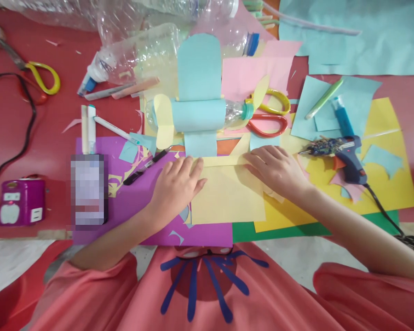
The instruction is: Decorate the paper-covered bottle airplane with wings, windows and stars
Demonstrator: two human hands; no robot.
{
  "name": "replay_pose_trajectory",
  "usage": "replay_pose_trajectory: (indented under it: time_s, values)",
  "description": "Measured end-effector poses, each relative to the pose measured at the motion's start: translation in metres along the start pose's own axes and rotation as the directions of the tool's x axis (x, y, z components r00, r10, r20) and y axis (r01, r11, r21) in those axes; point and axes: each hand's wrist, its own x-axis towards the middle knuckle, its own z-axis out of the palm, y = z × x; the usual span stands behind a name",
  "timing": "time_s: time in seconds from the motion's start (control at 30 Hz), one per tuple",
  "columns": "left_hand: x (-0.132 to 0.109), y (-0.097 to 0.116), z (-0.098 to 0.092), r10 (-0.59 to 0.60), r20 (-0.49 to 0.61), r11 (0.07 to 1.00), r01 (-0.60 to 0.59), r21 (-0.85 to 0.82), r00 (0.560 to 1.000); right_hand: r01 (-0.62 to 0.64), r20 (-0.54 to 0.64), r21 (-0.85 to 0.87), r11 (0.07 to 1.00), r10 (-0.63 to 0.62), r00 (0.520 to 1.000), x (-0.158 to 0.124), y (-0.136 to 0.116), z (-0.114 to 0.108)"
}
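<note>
My left hand (177, 184) lies flat, fingers stretched, on the left part of a pale yellow paper sheet (227, 195). My right hand (274, 168) presses its fingers flat on the sheet's folded top edge at the right. Just beyond the fold lies a plastic bottle plane (200, 112) wrapped in light blue paper, with blue wings and yellow tail pieces. The yellow sheet rests on purple paper (131, 202) and darker yellow paper (393, 184).
A blue glue gun (348, 156) with a cord lies right of my right hand. Scissors (269, 117) lie behind the plane, another pair (43, 76) at the far left. Empty bottles (138, 50), markers (91, 126), a black pen (145, 168), a purple power box (20, 202) and paper scraps crowd the red table.
</note>
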Motion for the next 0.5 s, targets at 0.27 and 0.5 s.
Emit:
replay_pose_trajectory:
  time_s: [0.27, 0.5]
  values:
    - [0.027, 0.003, -0.014, 0.009, 0.189, 0.988, 0.021, -0.154, 0.982, 0.067, -0.189, 0.073, 0.995, -0.053, 0.981, 0.015, -0.004, -0.012]
    - [0.029, -0.016, 0.004, -0.205, 0.283, 0.663, 0.346, -0.664, 0.937, -0.171, -0.168, 0.214, 0.962, 0.208, 0.964, 0.026, 0.020, -0.034]
